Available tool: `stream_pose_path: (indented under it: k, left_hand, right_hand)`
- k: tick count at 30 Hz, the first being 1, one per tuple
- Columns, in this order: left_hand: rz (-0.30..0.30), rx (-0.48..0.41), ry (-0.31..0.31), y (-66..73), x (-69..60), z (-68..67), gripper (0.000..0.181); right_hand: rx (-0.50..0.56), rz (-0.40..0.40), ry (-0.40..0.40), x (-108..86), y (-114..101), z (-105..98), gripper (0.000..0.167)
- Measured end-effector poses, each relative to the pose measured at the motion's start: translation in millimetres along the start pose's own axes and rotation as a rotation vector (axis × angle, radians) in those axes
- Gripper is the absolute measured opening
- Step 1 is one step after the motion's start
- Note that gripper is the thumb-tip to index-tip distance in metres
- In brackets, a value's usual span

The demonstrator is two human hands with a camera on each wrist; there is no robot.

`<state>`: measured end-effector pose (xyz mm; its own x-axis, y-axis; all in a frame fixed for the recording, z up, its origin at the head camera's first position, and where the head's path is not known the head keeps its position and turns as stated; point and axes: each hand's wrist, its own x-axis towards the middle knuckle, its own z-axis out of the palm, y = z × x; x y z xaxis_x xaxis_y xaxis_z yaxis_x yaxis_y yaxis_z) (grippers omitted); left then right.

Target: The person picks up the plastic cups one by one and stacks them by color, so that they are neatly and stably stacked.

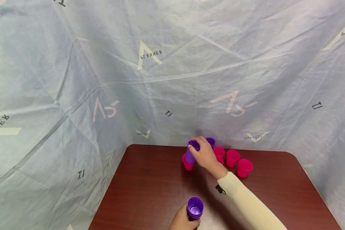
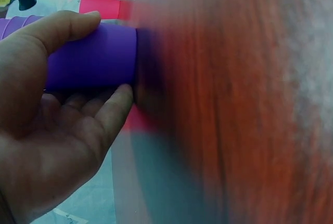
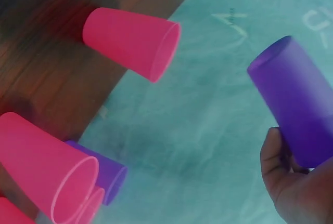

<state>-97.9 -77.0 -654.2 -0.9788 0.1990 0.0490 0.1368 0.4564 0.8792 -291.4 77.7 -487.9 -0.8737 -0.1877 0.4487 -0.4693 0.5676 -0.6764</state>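
My left hand (image 1: 181,219) grips a stack of purple cups (image 1: 195,207) near the front of the table, mouths up. In the left wrist view, thumb and fingers wrap round the purple stack (image 2: 96,57), its base close to the wood. Farther back, my right hand (image 1: 205,156) holds a single purple cup (image 1: 190,154) by its rim side. That cup overlaps a pink cup (image 1: 188,164) in the head view; in the right wrist view the held purple cup (image 3: 294,104) is raised, apart from the standing pink cup (image 3: 127,41).
Several pink cups stand upright at the back right, among them a middle one (image 1: 233,158) and the rightmost (image 1: 245,168). Another purple cup (image 1: 211,142) stands behind my right hand. The brown table (image 1: 149,185) ends at a grey printed cloth (image 1: 172,95) behind.
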Motion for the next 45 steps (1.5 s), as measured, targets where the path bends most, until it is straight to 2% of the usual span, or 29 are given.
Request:
stream_pose_path:
  k: [7, 11, 18, 23, 29, 34, 41, 45]
  left_hand:
    - [0.025, -0.005, 0.002, 0.4, -0.5, 0.0, 0.062]
    - [0.044, 0.017, 0.011, -1.4, -1.0, 0.6, 0.059]
    - [0.000, -0.016, -0.009, -0.4, -1.8, 0.8, 0.065]
    - [-0.010, -0.060, -0.036, -0.5, -0.9, -0.9, 0.066]
    - [0.027, -0.080, -0.047, 0.1, -1.6, -2.8, 0.058]
    - [0.049, -0.096, -0.038, -2.3, -2.5, -3.0, 0.058]
    - [0.146, -0.112, -0.042, -6.4, -1.0, -2.7, 0.063]
    - [0.179, -0.062, -0.026, -6.2, -0.7, -2.2, 0.067]
  right_hand:
    - [-0.013, -0.081, -0.026, -23.1, -14.7, -13.9, 0.034]
    - [-0.003, -0.136, -0.015, -36.7, -21.1, -17.6, 0.032]
    - [0.029, -0.255, -0.015, -65.8, -27.0, -19.5, 0.026]
    - [0.066, -0.307, -0.038, -88.1, -28.1, -13.7, 0.024]
    - [0.076, -0.279, -0.081, -111.6, -29.3, -8.0, 0.026]
    - [0.078, -0.298, -0.089, -126.1, -27.3, -3.8, 0.028]
    - [0.120, -0.393, -0.101, -141.3, -21.3, 2.7, 0.033]
    - [0.135, -0.454, -0.087, -145.2, -17.9, 5.4, 0.035]
